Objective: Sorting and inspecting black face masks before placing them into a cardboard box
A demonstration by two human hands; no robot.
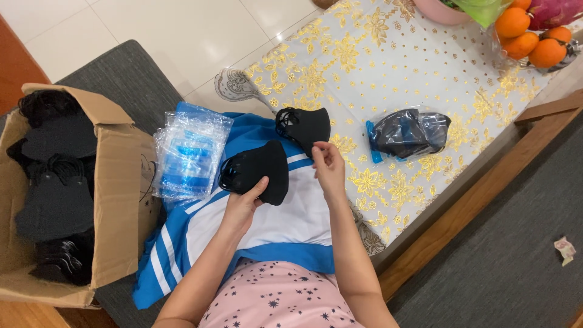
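Both bare forearms reach forward from near edge, elbows apart, converging toward scene centre. Left hand [242,203]: palm down, fingers curled under, thumb pressed on top in closed grasp. Right hand [328,167]: slightly farther and to right, wrist bent, thumb and forefinger pinched together at fingertips, remaining fingers loosely curled. Hands near, not touching.

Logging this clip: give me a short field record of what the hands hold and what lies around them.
left hand: holds a black face mask
right hand: pinches second black mask
under hands: blue and white garment
beside: stack of clear zip bags
box: cardboard box of black masks
table: bagged masks, oranges
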